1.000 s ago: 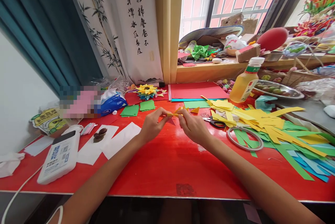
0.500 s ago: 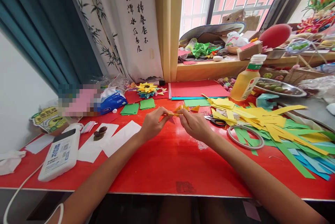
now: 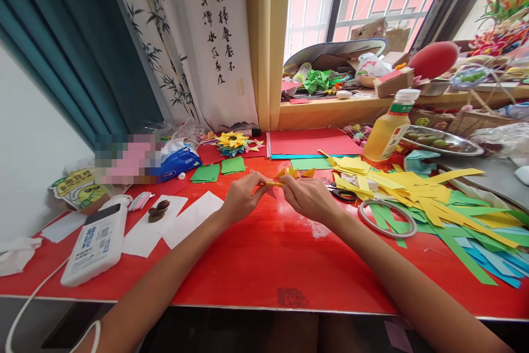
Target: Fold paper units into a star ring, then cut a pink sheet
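Observation:
Between my two hands is a small piece of folded yellow paper, pinched at both ends above the red table. My left hand grips its left end between thumb and fingers. The right end is in the fingers of my right hand, which cover much of it. Just behind my right hand lie folded yellow paper pieces. A pink paper shape shows under the held paper. Black-handled scissors rest to the right of my right hand.
Yellow paper strips and a tape roll lie on the right, near a juice bottle. Green paper squares, a yellow-and-blue paper ring and red sheets are at the back. A white box-shaped device stands left.
Both hands stay almost in place, still pinching the yellow paper, with only a slight shift of the fingers. The camera view has moved very little.

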{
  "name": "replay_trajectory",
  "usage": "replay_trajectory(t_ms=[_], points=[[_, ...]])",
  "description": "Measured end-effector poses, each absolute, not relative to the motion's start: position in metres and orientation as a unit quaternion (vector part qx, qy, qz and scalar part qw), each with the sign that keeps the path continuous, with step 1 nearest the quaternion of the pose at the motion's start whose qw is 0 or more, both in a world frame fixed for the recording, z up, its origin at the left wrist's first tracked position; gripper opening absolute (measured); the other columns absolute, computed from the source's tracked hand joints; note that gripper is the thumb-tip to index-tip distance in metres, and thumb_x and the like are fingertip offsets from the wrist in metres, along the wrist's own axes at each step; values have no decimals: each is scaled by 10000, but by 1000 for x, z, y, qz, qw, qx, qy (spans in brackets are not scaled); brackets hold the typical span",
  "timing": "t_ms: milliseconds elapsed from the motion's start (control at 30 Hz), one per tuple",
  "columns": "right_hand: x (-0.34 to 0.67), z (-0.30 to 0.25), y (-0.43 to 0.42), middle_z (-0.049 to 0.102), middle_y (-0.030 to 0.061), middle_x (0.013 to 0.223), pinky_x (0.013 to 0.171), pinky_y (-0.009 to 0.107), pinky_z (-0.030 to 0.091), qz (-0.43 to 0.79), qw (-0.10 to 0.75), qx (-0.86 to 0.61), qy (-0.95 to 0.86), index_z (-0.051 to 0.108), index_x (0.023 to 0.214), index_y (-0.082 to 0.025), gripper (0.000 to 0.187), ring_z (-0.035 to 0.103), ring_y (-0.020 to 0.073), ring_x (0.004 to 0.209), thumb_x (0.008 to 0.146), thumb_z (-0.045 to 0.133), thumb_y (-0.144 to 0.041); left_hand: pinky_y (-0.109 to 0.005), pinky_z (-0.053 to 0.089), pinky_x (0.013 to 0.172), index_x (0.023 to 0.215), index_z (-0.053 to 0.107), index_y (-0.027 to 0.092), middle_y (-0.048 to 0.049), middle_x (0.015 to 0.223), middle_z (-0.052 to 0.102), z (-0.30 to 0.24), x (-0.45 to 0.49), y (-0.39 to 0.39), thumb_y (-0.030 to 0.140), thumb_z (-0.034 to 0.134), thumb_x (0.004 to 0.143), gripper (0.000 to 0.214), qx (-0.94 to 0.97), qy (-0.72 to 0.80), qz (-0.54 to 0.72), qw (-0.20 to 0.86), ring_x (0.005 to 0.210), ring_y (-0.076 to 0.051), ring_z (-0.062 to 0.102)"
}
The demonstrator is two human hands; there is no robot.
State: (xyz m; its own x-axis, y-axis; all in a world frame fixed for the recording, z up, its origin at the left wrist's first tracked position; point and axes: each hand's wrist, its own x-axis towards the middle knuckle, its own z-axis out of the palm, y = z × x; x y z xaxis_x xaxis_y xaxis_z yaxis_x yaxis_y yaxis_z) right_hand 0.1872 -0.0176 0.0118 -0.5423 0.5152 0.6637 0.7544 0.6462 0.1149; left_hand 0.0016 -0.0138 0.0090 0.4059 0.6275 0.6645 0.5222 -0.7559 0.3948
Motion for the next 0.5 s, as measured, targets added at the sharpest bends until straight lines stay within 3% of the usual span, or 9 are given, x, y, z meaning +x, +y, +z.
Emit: replay_trajectory(t_ms=[267, 500], points=[[190, 11, -14, 483, -18, 457, 442, 248, 147, -213, 244, -381, -866, 515, 800, -147, 326, 386, 85, 385, 901, 225, -255, -212, 447, 664, 860, 542, 183, -19, 806, 620, 8, 1, -13, 268, 482, 824, 110, 835, 361, 411, 68, 751, -112, 581], [188, 14, -17, 528, -21, 492, 458, 240, 195, -185, 273, -381, -864, 513, 856, -142, 297, 455, 87, 432, 903, 236, -238, -216, 463, 665, 866, 538, 191, -18, 813, 632, 11, 3, -15, 301, 477, 824, 132, 823, 379, 413, 86, 763, -120, 599]])
